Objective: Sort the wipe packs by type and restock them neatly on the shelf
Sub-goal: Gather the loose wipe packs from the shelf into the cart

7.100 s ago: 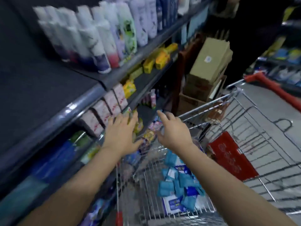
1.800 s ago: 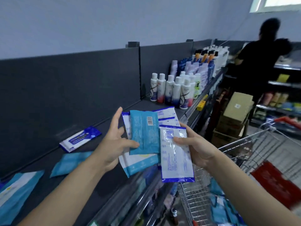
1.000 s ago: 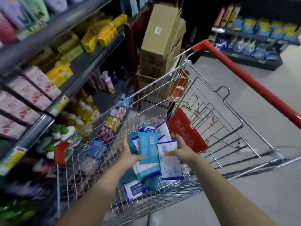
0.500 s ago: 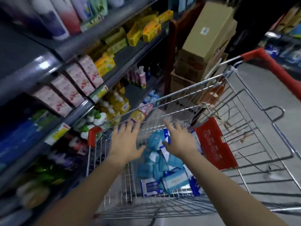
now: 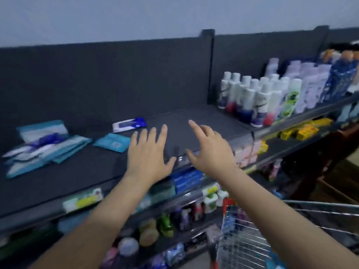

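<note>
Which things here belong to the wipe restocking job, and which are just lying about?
Job: pile of wipe packs; teal wipe pack; blue-and-white wipe pack; top shelf; shopping cart; empty left hand and right hand.
Just there: white bottles; yellow boxes.

**Other stock and a cart in the aisle**

White bottles point(image 5: 250, 98) with blue and red bases stand in rows at the right of the frame. Blue pouches point(image 5: 342, 78) stand behind them toward the upper right. Below these, yellow boxes point(image 5: 303, 131) lie near the right edge and pink boxes point(image 5: 246, 154) nearer the centre. Blue cartons point(image 5: 187, 178) sit lower, at centre. A wire cart point(image 5: 252, 247) fills the lower right. A pale wall point(image 5: 136, 16) spans the top.
</note>
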Available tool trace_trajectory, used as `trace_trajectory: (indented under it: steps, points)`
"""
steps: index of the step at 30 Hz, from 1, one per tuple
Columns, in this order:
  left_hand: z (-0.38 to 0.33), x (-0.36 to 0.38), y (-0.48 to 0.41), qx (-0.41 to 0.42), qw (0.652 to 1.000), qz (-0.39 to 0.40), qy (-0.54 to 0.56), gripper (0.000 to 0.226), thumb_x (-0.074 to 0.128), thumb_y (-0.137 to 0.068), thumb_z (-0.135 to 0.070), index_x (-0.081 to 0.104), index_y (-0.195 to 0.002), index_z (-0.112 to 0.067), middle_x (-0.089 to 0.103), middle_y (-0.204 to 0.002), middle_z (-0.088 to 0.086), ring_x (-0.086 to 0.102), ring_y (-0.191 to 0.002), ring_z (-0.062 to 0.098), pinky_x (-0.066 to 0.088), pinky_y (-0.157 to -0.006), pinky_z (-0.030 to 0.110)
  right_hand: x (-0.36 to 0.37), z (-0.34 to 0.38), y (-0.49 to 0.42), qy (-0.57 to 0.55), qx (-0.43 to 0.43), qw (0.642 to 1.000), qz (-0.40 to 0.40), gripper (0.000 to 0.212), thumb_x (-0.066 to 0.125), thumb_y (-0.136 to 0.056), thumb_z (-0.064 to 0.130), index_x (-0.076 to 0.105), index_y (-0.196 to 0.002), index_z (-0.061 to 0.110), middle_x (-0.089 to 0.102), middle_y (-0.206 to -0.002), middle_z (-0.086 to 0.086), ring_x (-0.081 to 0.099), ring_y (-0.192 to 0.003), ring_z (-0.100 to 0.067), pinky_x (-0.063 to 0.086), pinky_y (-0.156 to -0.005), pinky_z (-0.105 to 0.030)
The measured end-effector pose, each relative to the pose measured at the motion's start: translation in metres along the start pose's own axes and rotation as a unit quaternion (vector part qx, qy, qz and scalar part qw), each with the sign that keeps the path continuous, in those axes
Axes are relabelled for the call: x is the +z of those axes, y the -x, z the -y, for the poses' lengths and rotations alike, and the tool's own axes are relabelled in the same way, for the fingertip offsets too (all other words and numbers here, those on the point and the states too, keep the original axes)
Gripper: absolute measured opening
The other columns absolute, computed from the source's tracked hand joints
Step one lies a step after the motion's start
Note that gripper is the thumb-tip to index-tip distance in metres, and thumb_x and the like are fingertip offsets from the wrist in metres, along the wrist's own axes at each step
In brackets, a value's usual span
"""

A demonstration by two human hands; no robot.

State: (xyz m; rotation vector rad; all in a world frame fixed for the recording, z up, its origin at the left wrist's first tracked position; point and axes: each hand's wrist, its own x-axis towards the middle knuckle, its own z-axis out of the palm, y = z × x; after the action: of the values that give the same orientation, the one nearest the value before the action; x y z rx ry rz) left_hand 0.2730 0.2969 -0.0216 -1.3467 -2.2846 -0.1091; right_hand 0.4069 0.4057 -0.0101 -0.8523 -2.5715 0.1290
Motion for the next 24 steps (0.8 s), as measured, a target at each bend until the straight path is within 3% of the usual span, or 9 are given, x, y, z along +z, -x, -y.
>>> trace_trajectory:
  steps: [5, 9, 14, 19, 24]
  points:
    - [0.148, 0.003, 0.039, -0.100, 0.993, 0.034, -0.046, 0.092, 0.048, -0.082, -0.065, 0.011, -0.152, -0.018, 0.035, -0.149, 0.009, 0.035, -0.135, 0.030, 0.024, -0.112, 0.044, 0.039, 0.140, -0.042, -0.031, -0.064, 0.997, 0.026, 0.077, 0.055, -0.089, 0.046, 0.012, -0.151, 0.031, 0.037, -0.144, -0.003, 0.044, -0.123, -0.030, 0.043, -0.092, -0.040]
    - [0.228, 0.014, 0.065, -0.158, 0.982, 0.083, -0.055, 0.092, 0.047, -0.083, -0.067, 0.009, -0.152, -0.020, 0.031, -0.152, 0.009, 0.033, -0.136, 0.029, 0.026, -0.112, 0.043, 0.069, 0.207, -0.062, -0.041, -0.080, 0.992, 0.086, 0.074, 0.056, -0.087, 0.045, 0.019, -0.149, 0.029, 0.040, -0.140, -0.004, 0.047, -0.120, -0.032, 0.044, -0.092, -0.040]
    - [0.295, 0.035, 0.067, -0.207, 0.971, 0.115, -0.030, 0.104, 0.052, -0.074, -0.076, 0.010, -0.152, -0.021, 0.029, -0.153, 0.009, 0.035, -0.136, 0.029, 0.029, -0.109, 0.041, 0.097, 0.243, -0.097, -0.052, -0.074, 0.985, 0.147, 0.073, 0.057, -0.087, 0.047, 0.021, -0.149, 0.029, 0.040, -0.141, -0.005, 0.048, -0.123, -0.030, 0.045, -0.092, -0.039]
    - [0.341, 0.060, 0.051, -0.199, 0.966, 0.166, -0.012, 0.118, 0.054, -0.061, -0.085, 0.008, -0.152, -0.026, 0.020, -0.157, 0.007, 0.021, -0.143, 0.027, 0.021, -0.115, 0.043, 0.134, 0.274, -0.134, -0.058, -0.127, 0.971, 0.194, 0.075, 0.063, -0.083, 0.045, 0.025, -0.146, 0.030, 0.043, -0.133, -0.004, 0.049, -0.120, -0.027, 0.046, -0.095, -0.038]
    - [0.384, 0.078, 0.029, -0.184, 0.946, 0.257, 0.064, 0.137, 0.062, -0.044, -0.090, 0.005, -0.153, -0.028, 0.009, -0.160, 0.002, 0.008, -0.146, 0.022, 0.013, -0.118, 0.040, 0.174, 0.303, -0.177, -0.070, -0.196, 0.946, 0.250, 0.092, 0.071, -0.074, 0.045, 0.019, -0.149, 0.037, 0.028, -0.150, 0.000, 0.033, -0.135, -0.024, 0.036, -0.106, -0.040]
